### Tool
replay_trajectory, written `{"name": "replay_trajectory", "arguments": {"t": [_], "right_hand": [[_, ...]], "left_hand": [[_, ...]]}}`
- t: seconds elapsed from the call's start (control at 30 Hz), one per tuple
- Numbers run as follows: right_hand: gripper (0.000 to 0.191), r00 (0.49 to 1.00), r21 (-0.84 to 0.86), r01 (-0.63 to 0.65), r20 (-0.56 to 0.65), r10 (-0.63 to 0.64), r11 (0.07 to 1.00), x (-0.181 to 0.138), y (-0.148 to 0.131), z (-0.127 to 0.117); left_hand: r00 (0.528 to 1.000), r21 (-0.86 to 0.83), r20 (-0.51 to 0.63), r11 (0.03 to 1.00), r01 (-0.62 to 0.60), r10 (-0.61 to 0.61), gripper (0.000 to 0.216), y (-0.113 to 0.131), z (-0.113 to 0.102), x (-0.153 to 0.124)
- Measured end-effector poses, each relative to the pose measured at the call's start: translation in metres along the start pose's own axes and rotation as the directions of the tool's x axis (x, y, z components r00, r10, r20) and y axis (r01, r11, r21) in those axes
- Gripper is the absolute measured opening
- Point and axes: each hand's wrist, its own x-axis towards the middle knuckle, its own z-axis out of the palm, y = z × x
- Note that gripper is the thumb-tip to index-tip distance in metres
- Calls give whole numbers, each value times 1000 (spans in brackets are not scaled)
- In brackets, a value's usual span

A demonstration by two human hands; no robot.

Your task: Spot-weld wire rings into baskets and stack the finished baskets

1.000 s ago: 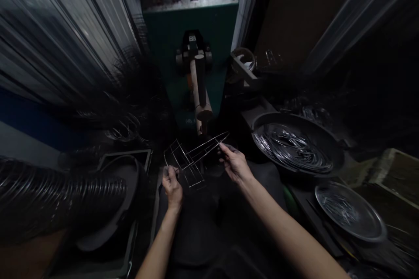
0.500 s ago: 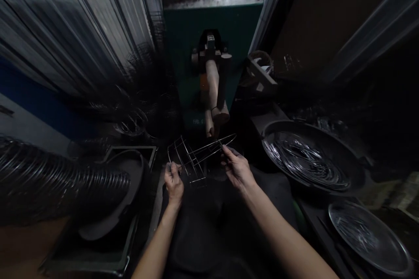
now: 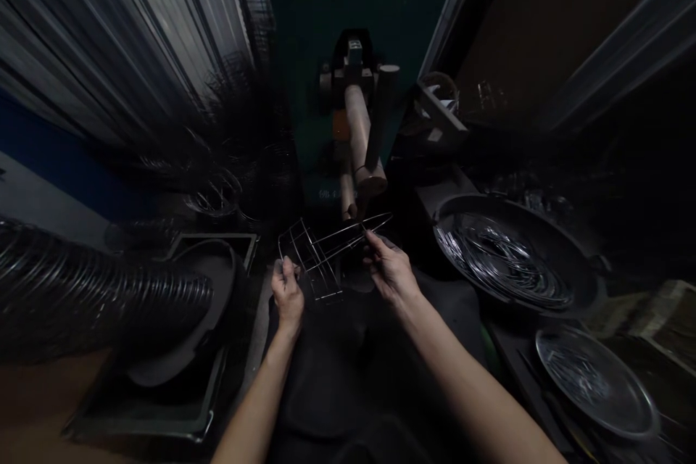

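A small curved wire frame (image 3: pixel 314 249) of thin, shiny metal rods is held up in front of the machine's arms. My left hand (image 3: pixel 288 296) is closed in a pinch on its left edge. At the frame's right end, my right hand (image 3: pixel 392 270) is closed, thumb and finger pinching a wire; whether it grips the frame itself or a separate piece I cannot tell. The right part of the frame is close to the lower arm tip (image 3: pixel 349 212) of what looks like a spot welder (image 3: pixel 309 87); in the dark, contact is unclear. Above it juts the thick upper arm (image 3: pixel 359 123).
To the right, a large dark pan (image 3: pixel 584 283) holds many wire rings, and a metal plate (image 3: pixel 636 406) holds short wire pieces. On the left, a long stack of wire rings (image 3: pixel 109 297) leans into a dark basin (image 3: pixel 217 326). Corrugated metal sheeting (image 3: pixel 190 0) rises behind.
The view has shifted, so the machine appears higher and its red light has nearly left the top. Both hands keep their hold, and the wire frame sits slightly higher in the picture.
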Motion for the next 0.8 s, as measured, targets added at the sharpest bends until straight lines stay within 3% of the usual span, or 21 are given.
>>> {"name": "replay_trajectory", "arguments": {"t": [0.17,0.3,0.47,0.63,0.8], "right_hand": [[19,998,21,-40,-38,41,999,0,-6,8],[15,996,31,-73,-51,74,997,-1,-8,10],[19,998,46,-69,3,69,997,-8,-9,-4],[27,998,27,-61,-12,62,998,-12,-9,-23],[27,999,15,-47,-9,47,999,-7,-8,-24]], "left_hand": [[999,0,1,999,44,-44,42,10,1,2],[996,-115,1,989,92,-93,42,23,4,-1],[990,-261,-15,956,134,-143,42,29,8,-7],[987,-277,-45,951,138,-156,40,30,10,-1],[990,-264,-59,958,110,-129,42,32,11,5]]}}
